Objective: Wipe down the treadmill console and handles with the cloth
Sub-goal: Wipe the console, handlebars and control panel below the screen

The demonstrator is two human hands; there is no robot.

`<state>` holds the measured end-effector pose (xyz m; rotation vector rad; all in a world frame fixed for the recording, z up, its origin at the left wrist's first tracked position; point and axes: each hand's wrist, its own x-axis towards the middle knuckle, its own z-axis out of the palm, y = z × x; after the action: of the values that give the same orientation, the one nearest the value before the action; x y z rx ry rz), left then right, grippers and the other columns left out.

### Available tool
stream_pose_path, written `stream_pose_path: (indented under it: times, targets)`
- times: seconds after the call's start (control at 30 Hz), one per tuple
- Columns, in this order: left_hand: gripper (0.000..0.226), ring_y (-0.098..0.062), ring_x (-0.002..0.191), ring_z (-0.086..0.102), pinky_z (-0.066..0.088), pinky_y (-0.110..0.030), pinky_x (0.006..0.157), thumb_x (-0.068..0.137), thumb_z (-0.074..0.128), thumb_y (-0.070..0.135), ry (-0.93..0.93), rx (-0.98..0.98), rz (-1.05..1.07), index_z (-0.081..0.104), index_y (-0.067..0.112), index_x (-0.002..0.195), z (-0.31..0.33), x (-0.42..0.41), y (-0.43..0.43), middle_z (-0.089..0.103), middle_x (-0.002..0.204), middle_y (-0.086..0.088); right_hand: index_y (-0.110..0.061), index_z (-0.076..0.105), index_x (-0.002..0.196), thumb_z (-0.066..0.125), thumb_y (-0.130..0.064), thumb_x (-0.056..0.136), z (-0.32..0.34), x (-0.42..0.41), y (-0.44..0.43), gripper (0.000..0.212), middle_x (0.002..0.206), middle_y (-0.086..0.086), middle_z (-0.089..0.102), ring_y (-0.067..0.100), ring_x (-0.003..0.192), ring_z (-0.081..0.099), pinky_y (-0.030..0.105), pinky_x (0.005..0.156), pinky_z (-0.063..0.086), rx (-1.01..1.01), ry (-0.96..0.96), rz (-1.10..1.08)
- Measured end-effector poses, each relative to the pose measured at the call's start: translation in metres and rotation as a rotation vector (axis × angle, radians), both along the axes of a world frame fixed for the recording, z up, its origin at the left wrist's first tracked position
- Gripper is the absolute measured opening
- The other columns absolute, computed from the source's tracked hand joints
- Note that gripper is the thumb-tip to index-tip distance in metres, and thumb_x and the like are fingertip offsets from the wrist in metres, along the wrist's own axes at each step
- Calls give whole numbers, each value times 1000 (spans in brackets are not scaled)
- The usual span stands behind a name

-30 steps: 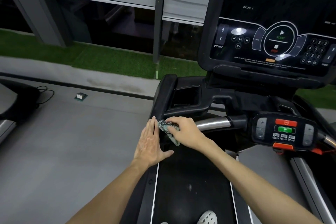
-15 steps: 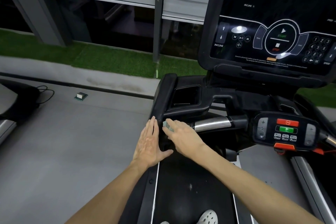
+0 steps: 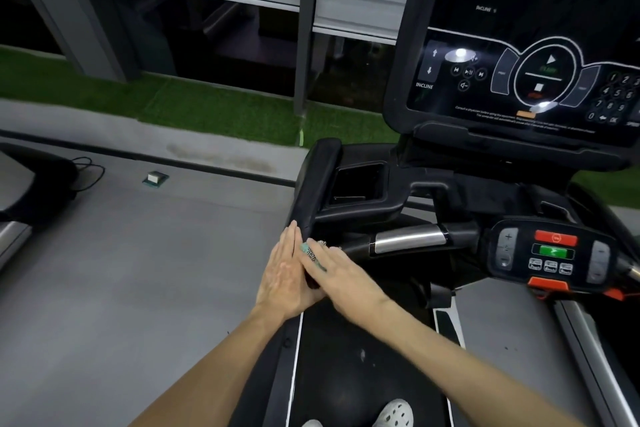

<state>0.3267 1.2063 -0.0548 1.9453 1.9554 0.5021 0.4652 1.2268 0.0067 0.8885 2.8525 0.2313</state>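
Progress: appearing to be partway through the handles, working at the near end of the left handle (image 3: 317, 184). Pressing the cloth (image 3: 311, 256) against the inner face of that handle with the right hand (image 3: 341, 276), laying the fingers (image 3: 332, 253) almost straight over it and leaving only a green, speckled edge showing between the two hands; not being able to tell whether the hidden thumb is pinching it. Bracing the outer face of the same handle with the left hand (image 3: 282, 274), flat, straight-fingered, holding nothing. Judging the rest as not being touched at present: sitting well apart from the cloth, the chrome grip bar (image 3: 410, 239), the control pad (image 3: 550, 253) with its red and green buttons, and the large console screen (image 3: 519, 62) above. Not being able to read from such dark, glossy surfaces whether any of these are already clean; catching only two bright reflections on the screen. Reckoning on a fair share of wiping remaining: finishing this handle, moving along to the grip bar as the nearest piece, then reaching across to the pad and up to the screen, and finally dealing with whatever handle is lying beyond the right edge of view.
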Motion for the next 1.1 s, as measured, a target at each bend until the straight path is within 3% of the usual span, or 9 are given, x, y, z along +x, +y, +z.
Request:
stream_pose_path:
  times: [0.07, 0.17, 0.4, 0.47, 0.57, 0.67, 0.83, 0.93, 1.1]
  targets:
    - [122, -16, 149, -17, -4, -31, 123, 77, 63, 64, -1, 5, 6, -19, 11, 151, 0, 0, -1, -22, 160, -3, -5, 56, 131, 85, -15, 59, 2, 12, 6, 79, 133, 17, 56, 25, 122, 54, 34, 103, 45, -15, 64, 48]
    - [127, -19, 151, -9, -1, -31, 122, 75, 69, 62, 6, 13, 26, -16, 9, 153, 1, 0, 0, -16, 163, -5, -8, 68, 115, 86, -17, 56, 13, 38, 10, 62, 122, 15, 64, 23, 109, 64, 31, 96, 49, 44, 136, 96]
    - [128, -23, 152, -4, 2, -33, 123, 73, 68, 65, 70, 38, 38, -11, 5, 154, 0, 3, 1, -9, 164, -9, -3, 61, 118, 52, 5, 69, 48, 124, 21, 51, 124, 16, 57, 33, 92, 62, 36, 87, 50, 176, 272, -285]
    - [128, -24, 152, -5, -1, -32, 122, 73, 67, 67, 94, 42, 42, -11, 4, 153, 0, 5, 2, -9, 164, -10, -1, 60, 116, 55, 3, 72, 54, 132, 23, 45, 121, 17, 55, 34, 88, 60, 40, 82, 53, 181, 295, -405]
    - [127, -24, 152, -7, -3, -30, 121, 75, 66, 67, 109, 33, 39, -11, 4, 153, 2, 6, 2, -11, 164, -10, -2, 60, 109, 55, -16, 84, 44, 99, 22, 29, 117, 17, 55, 33, 97, 56, 41, 89, 49, 125, 353, -325]
    - [128, -23, 151, -10, -6, -30, 120, 75, 65, 67, 112, 8, 35, -15, 5, 152, 2, 5, 2, -15, 163, -10, -1, 66, 101, 77, -17, 70, 19, 37, 27, 37, 111, 18, 60, 33, 96, 59, 41, 82, 52, 78, 316, -216]
    - [125, -22, 151, -12, -6, -32, 121, 77, 63, 68, 108, 0, 5, -13, 5, 153, 4, 3, 1, -17, 162, -11, -2, 47, 133, 73, -17, 73, 2, -7, 19, 67, 126, 19, 52, 31, 107, 55, 43, 93, 46, 28, 56, -122]
    - [123, -20, 151, -10, -7, -29, 119, 78, 65, 65, 70, 13, 4, -13, 7, 154, 3, 1, 0, -15, 163, -8, -9, 54, 130, 78, -15, 67, 12, 17, 18, 68, 125, 18, 55, 30, 101, 60, 41, 91, 49, 45, 128, -98]
    - [108, -21, 152, -4, -2, -29, 120, 86, 55, 63, 43, 61, 31, -5, 5, 155, 3, 2, 1, -6, 164, -9, 0, 68, 110, 72, 13, 45, 28, 95, 28, 66, 118, 23, 62, 39, 105, 61, 42, 96, 48, 254, 410, -288]
